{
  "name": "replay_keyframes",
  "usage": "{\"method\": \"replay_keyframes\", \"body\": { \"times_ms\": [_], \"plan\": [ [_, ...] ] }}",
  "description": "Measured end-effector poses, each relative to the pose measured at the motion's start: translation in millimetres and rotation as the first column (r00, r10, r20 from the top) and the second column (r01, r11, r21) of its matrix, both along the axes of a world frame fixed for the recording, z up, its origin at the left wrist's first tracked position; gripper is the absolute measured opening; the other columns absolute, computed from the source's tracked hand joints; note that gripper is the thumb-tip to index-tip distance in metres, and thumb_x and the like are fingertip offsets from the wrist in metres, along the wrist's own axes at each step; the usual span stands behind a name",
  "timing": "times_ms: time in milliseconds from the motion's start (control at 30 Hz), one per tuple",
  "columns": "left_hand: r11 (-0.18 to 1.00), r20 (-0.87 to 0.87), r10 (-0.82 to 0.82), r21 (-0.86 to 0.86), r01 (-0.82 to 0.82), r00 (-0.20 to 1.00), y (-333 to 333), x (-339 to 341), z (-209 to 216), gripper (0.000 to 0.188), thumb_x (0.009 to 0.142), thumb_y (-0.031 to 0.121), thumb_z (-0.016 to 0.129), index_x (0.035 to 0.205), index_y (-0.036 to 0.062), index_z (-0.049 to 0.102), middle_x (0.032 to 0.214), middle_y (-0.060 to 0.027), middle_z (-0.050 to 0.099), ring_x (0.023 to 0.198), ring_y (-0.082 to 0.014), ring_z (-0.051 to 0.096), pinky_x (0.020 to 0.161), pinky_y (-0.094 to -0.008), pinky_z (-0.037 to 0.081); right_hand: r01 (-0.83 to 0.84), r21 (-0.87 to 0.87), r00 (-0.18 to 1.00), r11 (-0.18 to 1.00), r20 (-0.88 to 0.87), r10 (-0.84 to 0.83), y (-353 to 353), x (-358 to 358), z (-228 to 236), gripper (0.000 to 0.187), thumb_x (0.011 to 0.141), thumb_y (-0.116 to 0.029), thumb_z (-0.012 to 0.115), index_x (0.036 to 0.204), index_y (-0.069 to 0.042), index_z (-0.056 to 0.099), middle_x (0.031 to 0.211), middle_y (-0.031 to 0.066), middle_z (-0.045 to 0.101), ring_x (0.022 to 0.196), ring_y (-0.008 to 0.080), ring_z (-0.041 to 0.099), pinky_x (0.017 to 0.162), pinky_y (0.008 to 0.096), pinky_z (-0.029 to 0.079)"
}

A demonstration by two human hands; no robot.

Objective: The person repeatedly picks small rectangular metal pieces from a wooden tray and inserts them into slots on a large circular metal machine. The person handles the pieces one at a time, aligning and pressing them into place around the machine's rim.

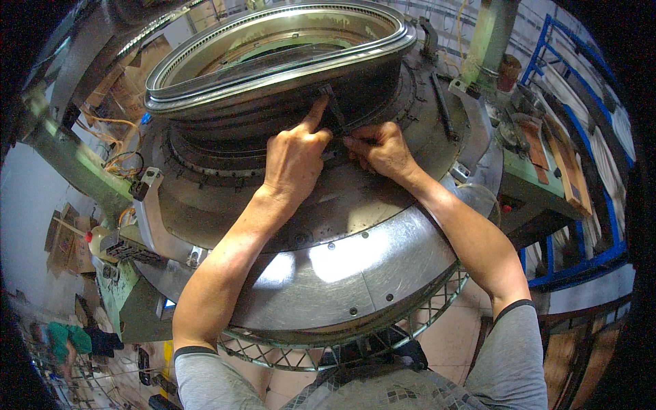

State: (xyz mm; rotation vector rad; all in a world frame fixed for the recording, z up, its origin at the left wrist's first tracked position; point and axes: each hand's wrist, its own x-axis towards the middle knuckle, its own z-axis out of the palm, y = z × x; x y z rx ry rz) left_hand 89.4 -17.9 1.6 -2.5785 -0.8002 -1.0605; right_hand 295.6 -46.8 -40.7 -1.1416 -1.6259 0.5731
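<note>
My left hand (pixel 295 152) is raised against the dark outer wall of a big ring-shaped metal drum (pixel 225 126). Its index finger stretches up to the top end of a narrow dark strip (pixel 335 109); the other fingers are curled. Close beside it, my right hand (pixel 384 149) pinches at the strip's lower end, thumb and index finger together. The fingers hide that end. Above both hands runs the drum's shiny, grooved rim (pixel 301 60), and below them lies a wide round machine bed (pixel 369 195).
A polished curved metal plate (pixel 355 270) borders the bed nearest me. Green machine posts (pixel 85 160) rise at the sides. A dark rod (pixel 444 106) leans on the bed at right. Beyond stands a blue frame (pixel 581 133) with pale cloth; cardboard boxes (pixel 68 239) lie at left.
</note>
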Motion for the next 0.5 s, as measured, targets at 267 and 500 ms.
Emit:
{"method": "replay_keyframes", "body": {
  "times_ms": [267,500],
  "plan": [
    [1.000,0.026,-0.008,0.008,0.008,1.000,-3.0,1.4,3.3,0.013,0.070,-0.005,0.059,0.070,0.0030,0.069,0.139,-0.0178,0.058,0.080,-0.0364,0.074,0.069,-0.0417,0.062,0.027,-0.132,1.000,0.991,0.017,-0.024,-4.2,1.3,6.4,0.025,0.088,-0.024,0.074,0.091,0.000,0.077,0.070,0.0095,0.072,0.059,0.0116,0.059,0.057,0.0319,0.050],
    [0.999,-0.008,-0.013,-0.032,0.013,1.000,-1.3,-0.3,3.3,0.013,0.072,-0.003,0.061,0.076,0.0051,0.071,0.142,-0.0194,0.055,0.084,-0.0370,0.073,0.072,-0.0428,0.062,0.048,-0.079,0.998,0.996,0.049,-0.044,-1.9,1.9,3.9,0.026,0.087,-0.025,0.075,0.089,0.000,0.076,0.071,0.0096,0.072,0.061,0.0133,0.060,0.059,0.0339,0.051]
  ]
}}
